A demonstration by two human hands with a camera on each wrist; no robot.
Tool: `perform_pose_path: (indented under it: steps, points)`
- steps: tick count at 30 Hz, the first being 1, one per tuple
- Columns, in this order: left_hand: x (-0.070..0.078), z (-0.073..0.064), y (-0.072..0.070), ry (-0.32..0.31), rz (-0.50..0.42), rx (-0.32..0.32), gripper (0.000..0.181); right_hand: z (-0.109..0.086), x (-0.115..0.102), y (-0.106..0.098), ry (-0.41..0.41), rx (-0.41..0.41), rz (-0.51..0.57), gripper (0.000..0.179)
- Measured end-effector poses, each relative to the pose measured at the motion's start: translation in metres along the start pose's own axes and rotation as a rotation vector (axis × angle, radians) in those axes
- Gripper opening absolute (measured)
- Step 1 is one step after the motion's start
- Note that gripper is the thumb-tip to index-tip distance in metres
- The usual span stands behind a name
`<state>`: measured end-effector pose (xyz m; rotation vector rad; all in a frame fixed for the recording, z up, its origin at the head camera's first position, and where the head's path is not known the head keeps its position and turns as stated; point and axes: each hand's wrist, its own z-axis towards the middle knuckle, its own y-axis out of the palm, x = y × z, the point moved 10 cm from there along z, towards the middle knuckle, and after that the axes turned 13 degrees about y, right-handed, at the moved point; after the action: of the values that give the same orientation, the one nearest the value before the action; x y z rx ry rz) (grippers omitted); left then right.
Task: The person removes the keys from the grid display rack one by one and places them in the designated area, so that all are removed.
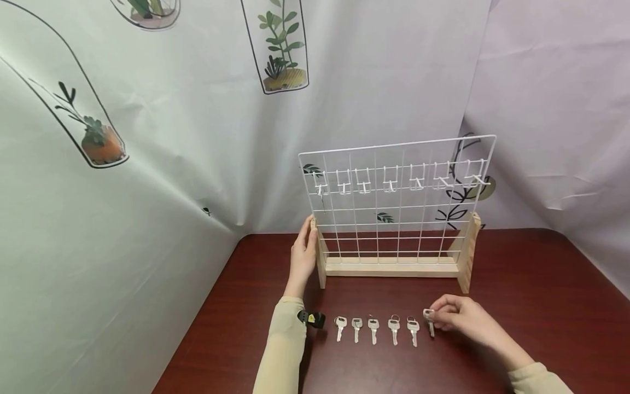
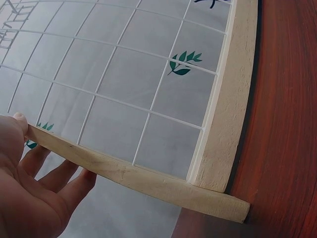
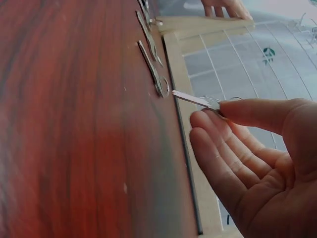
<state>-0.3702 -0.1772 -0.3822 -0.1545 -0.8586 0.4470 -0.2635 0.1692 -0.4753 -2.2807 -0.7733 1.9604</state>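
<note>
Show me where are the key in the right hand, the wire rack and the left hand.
key (image 1: 430, 318), head view, on its head near the fingertips
wire rack (image 1: 394, 268), head view, on its wooden base bar
left hand (image 1: 301, 257), head view, on the back of the hand

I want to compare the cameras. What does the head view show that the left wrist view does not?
Only the head view shows the row of keys on the table, the right hand pinching the rightmost key, and the white hooks. Only the left wrist view shows the left hand's fingers behind the wooden side post. Both show the left hand holding the wire grid rack.
</note>
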Motion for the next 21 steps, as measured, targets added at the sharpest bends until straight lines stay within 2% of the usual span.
perform_pose_path:
  steps: [4, 12, 21]
  points:
    - [0.001, 0.000, -0.002, 0.034, 0.023, 0.016, 0.046, 0.001, 0.005, 0.001, 0.020, -0.048, 0.012, 0.017]
    - [-0.002, 0.000, 0.000, -0.023, -0.016, -0.007, 0.046, 0.003, 0.014, 0.011, 0.053, -0.117, 0.010, 0.013]
    - [-0.003, 0.000, 0.000, -0.032, -0.021, -0.011, 0.047, 0.003, 0.021, 0.010, 0.081, -0.092, -0.025, 0.013]
